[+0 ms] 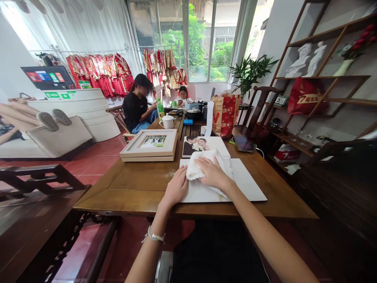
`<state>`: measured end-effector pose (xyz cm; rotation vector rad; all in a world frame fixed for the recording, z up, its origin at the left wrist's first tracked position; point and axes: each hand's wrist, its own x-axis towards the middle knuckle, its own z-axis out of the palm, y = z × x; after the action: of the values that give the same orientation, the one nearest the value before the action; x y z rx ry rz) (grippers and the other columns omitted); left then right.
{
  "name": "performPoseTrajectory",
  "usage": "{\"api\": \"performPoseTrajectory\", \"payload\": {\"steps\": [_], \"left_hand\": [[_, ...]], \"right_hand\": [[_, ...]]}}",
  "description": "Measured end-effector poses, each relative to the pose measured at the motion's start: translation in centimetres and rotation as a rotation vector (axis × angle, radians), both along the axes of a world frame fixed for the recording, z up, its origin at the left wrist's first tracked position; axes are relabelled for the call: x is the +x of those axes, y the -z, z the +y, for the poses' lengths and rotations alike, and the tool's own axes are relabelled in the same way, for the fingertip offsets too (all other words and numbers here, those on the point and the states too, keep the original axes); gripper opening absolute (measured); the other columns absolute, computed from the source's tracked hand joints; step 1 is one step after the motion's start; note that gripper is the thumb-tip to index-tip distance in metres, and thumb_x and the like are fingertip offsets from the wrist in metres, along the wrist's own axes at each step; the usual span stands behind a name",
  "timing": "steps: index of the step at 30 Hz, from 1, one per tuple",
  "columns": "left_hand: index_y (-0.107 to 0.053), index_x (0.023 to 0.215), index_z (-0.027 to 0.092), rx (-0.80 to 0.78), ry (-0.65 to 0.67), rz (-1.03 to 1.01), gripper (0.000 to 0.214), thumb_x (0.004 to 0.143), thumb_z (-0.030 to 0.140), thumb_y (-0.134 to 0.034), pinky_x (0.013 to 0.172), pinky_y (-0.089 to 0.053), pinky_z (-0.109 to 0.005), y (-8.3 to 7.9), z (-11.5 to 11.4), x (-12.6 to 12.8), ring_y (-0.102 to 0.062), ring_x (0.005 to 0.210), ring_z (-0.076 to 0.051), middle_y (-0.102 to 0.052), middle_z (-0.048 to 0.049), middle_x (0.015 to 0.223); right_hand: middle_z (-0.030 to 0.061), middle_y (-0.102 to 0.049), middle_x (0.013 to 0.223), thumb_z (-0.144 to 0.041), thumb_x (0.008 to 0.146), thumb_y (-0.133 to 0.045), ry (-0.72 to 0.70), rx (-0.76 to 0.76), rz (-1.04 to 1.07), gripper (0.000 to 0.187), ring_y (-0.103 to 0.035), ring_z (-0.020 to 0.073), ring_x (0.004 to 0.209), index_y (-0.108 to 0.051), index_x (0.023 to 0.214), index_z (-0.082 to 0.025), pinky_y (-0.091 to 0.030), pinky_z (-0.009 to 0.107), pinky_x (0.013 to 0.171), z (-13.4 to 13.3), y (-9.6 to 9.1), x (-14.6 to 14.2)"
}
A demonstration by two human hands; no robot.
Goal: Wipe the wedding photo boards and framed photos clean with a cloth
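Note:
A white board [247, 184] lies flat on the wooden table [138, 188] in front of me. My right hand [213, 173] presses a crumpled white cloth [197, 165] onto the board, fingers curled over it. My left hand [176, 186] rests flat on the board's left edge with fingers stretched out, holding nothing. Just behind the board lies a printed photo of a couple [203, 146].
A stack of framed pictures [150, 145] sits at the table's left. A phone [244, 144], a white teapot [167, 122], a green bottle [160, 109] and a red bag [225, 114] stand further back. Two people sit at the far end. Wooden shelves [324, 78] line the right.

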<state>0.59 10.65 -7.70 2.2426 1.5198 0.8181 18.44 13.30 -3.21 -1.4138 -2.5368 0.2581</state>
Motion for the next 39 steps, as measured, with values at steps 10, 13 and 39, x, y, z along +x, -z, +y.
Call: {"api": "performPoseTrajectory", "payload": {"steps": [10,13,39], "left_hand": [[-0.046,0.129,0.016,-0.007,-0.021,-0.026,0.041,0.089,0.018,-0.035,0.111,-0.029,-0.041,0.1,0.0,-0.1,-0.030,0.136,-0.020,-0.042,-0.0101,0.142],[-0.047,0.128,0.015,-0.019,-0.045,-0.020,0.042,0.088,0.016,-0.035,0.113,-0.027,-0.040,-0.1,-0.1,0.1,-0.030,0.136,-0.020,-0.042,-0.0100,0.142],[-0.045,0.129,0.014,-0.035,-0.043,-0.009,0.042,0.088,0.017,-0.035,0.113,-0.025,-0.040,0.1,0.0,0.1,-0.028,0.137,-0.020,-0.040,-0.0101,0.143]], "right_hand": [[0.0083,-0.021,0.151,-0.012,0.056,-0.049,-0.181,0.037,-0.090,0.092,-0.010,0.0289,0.138,-0.025,0.143,-0.029,0.004,0.056,0.107,-9.5,0.2,1.6],[0.0039,-0.022,0.151,-0.011,0.048,-0.046,-0.206,0.030,-0.093,0.101,-0.009,0.0266,0.139,-0.022,0.144,-0.031,0.004,0.054,0.109,-11.9,0.2,3.6],[0.0020,-0.030,0.148,-0.010,0.058,-0.048,-0.105,0.113,-0.153,0.089,-0.015,0.0284,0.137,-0.029,0.142,-0.029,-0.005,0.055,0.109,-8.7,0.2,5.2]]}}
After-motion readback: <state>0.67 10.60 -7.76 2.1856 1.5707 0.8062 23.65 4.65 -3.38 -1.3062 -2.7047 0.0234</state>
